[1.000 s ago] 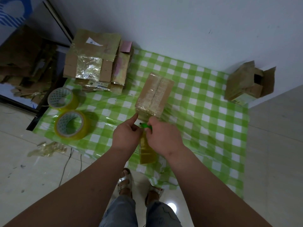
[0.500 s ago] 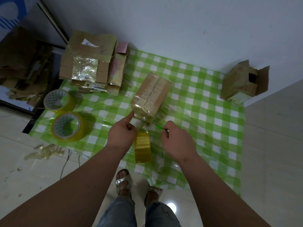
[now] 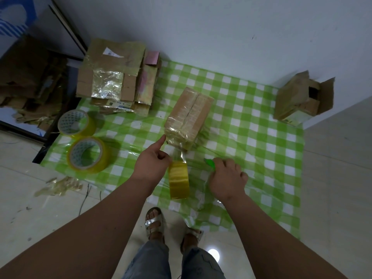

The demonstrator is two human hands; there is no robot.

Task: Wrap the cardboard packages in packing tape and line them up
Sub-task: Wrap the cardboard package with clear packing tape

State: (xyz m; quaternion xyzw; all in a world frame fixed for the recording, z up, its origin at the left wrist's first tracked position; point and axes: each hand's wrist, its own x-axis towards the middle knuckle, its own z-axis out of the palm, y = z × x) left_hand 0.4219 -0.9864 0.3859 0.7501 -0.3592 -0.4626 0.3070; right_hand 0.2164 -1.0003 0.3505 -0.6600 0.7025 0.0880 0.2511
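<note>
A tape-wrapped cardboard package [image 3: 189,114] lies in the middle of the green checked cloth [image 3: 251,141]. My left hand [image 3: 152,166] grips a yellow tape roll [image 3: 178,179] held on edge just in front of the package, index finger pointing at the package's near corner. A clear strip of tape runs from the roll up to the package. My right hand [image 3: 226,178] is closed on a small green cutter [image 3: 209,163], resting on the cloth to the right of the roll.
Two more tape rolls [image 3: 77,122] [image 3: 89,155] lie at the cloth's left edge. Wrapped packages [image 3: 112,77] are stacked at the back left. An open cardboard box [image 3: 302,99] stands at the back right by the wall. Tape scraps [image 3: 58,186] lie on the floor.
My right hand has drawn away from the tape roll to the right with the green cutter and dropped onto the cloth. The left hand stays on the roll.
</note>
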